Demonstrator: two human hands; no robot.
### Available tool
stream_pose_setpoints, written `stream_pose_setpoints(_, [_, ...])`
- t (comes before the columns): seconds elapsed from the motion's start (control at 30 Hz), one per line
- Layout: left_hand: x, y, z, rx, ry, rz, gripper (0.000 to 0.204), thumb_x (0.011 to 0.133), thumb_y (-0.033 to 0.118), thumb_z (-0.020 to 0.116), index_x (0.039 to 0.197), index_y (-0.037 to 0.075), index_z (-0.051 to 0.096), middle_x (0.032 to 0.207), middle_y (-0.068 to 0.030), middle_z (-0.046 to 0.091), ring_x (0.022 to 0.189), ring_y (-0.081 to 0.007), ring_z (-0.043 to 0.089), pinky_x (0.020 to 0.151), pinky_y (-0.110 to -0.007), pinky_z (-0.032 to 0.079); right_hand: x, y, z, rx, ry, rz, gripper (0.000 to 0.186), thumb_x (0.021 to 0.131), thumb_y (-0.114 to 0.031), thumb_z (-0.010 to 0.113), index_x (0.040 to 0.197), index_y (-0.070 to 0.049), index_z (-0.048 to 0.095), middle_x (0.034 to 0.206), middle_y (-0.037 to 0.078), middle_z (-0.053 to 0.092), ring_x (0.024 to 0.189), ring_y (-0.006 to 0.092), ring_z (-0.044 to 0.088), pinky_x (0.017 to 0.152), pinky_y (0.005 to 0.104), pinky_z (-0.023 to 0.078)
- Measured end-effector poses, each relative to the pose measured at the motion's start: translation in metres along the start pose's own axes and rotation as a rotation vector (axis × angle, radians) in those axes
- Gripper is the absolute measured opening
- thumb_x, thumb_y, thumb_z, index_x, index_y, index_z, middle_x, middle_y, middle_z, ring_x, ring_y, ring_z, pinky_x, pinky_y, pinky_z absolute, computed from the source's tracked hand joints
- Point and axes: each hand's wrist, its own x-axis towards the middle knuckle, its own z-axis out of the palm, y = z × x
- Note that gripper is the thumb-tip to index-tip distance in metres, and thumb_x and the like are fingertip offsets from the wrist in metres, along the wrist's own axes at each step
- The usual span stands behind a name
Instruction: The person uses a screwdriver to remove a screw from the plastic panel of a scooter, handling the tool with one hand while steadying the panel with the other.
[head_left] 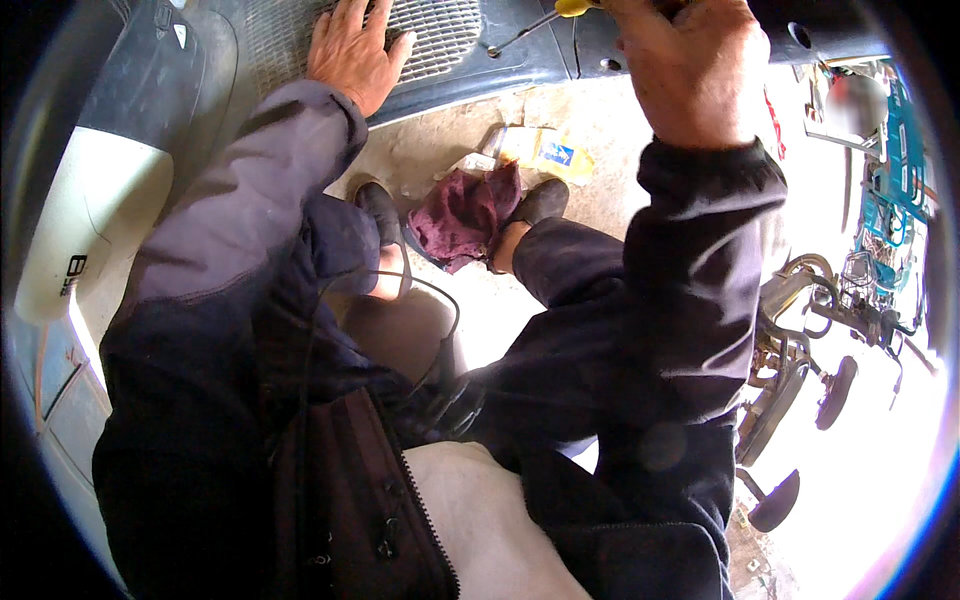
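Screwdriver: yellow-handled screwdriver with a thin metal shaft (562,10), at the upper edge of the view, slanting down leftward to a small round recess (492,52) in a dark grey plastic panel (540,52).
Progress: apparently mid-step, as the tip is at the recess; I cannot tell whether a fastener is going in or coming out.
Left to do: unclear; a small dark hole (610,65) right of the seam has no tool in it, and whether it needs work does not show.
Right hand: bare right hand (700,75) grasping the handle, back toward the camera, fingers partly cut off; the forearm rises nearly straight.
Left hand: bare left hand (358,55) palm down on a pale mesh grille (440,40), thumb out rightward, gripping nothing, probably bracing; the forearm slants up from lower left.
Floor: crumpled maroon cloth (465,215) between two dark shoes (545,202).
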Motion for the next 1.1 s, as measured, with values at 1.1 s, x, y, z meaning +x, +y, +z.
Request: stream_pose_setpoints(1.1, [0.042,0.073,-0.048,-0.732,0.095,0.156,0.036,0.083,0.013,0.074,0.115,0.001,0.065,0.117,-0.0181,0.068,0.109,-0.0379,0.065,0.092,-0.042,0.052,0.011,-0.002,-0.001,0.368,-0.094,-0.123,0.028,0.087,-0.007,0.074,0.112,-0.001,0.066,0.088,0.017,0.071,0.079,0.0168,0.07,0.073,0.0304,0.056])
